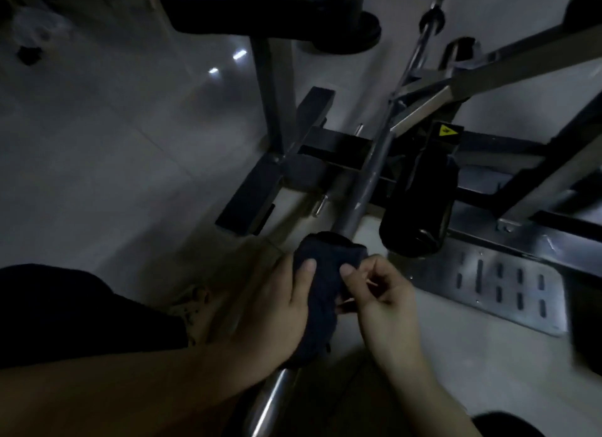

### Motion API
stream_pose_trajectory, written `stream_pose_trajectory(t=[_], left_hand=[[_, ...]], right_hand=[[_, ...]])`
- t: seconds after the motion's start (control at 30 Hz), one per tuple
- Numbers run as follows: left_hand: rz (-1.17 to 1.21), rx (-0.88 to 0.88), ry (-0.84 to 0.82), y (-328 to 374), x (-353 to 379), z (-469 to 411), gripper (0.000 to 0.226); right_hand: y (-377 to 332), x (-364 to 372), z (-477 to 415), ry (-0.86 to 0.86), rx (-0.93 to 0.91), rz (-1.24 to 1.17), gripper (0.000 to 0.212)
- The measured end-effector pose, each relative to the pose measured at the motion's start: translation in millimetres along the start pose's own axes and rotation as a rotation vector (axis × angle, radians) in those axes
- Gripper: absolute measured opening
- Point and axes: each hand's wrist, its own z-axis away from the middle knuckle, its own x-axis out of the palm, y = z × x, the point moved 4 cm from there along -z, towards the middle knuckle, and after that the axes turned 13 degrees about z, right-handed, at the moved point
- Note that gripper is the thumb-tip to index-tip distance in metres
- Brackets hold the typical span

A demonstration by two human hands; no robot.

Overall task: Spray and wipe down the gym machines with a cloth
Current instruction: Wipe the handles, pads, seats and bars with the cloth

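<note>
A dark cloth point(322, 283) is wrapped round a long grey metal bar point(368, 179) that runs from the bottom centre up to the machine frame. My left hand point(273, 309) grips the cloth on the bar from the left, thumb on top. My right hand point(381, 300) pinches the cloth's right side between thumb and curled fingers. The bar's shiny lower end point(273, 400) shows below the cloth. No spray bottle is in view.
A black roller pad point(420, 205) lies right of the bar. The machine's black and grey frame point(293, 163) spreads across the pale tiled floor, with a slotted metal footplate point(501, 286) at right, a black seat pad point(260, 3) above, and a chrome barbell point(426, 32) at top.
</note>
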Motion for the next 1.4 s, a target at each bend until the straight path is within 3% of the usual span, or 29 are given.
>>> stream_pose_trajectory(t=[0.03,0.1,0.17,0.27,0.37,0.47,0.6,0.77,0.9,1.03,1.17,1.4], left_hand=[[-0.009,0.090,0.000,13,-7,-13,0.072],[0.068,0.243,-0.017,36,-17,-51,0.059],[0.111,0.284,-0.076,42,-9,-87,0.044],[0.073,0.011,-0.217,19,21,-108,0.045],[0.169,-0.304,-0.305,2,43,-112,0.042],[0.285,-0.445,-0.351,6,47,-117,0.032],[0.263,-0.394,-0.484,18,51,-138,0.036],[0.219,-0.379,-0.560,24,59,-156,0.059],[0.270,-0.419,-0.577,16,59,-155,0.054],[0.294,-0.420,-0.578,9,52,-143,0.045],[0.308,-0.495,-0.632,5,44,-131,0.037],[0.258,-0.442,-0.693,26,63,-176,0.049]], right_hand=[[-10,-3,-4,0.062,-0.012,0.018,0.019],[-27,-8,-20,0.168,-0.048,0.105,0.022],[-36,-12,-44,0.241,-0.092,0.390,0.024],[-27,-9,-73,0.144,0.039,0.752,0.026],[-7,-5,-80,0.092,0.192,0.586,0.038],[-1,-7,-73,0.072,0.251,0.425,0.041],[-6,-9,-74,0.065,0.260,0.252,0.032],[-9,0,-92,0.233,0.276,0.239,0.045],[-14,3,-89,0.274,0.296,0.258,0.043],[-20,8,-73,0.261,0.312,0.278,0.023],[-21,14,-60,0.249,0.312,0.295,0.017],[-26,7,-93,0.315,0.383,0.168,0.019]])
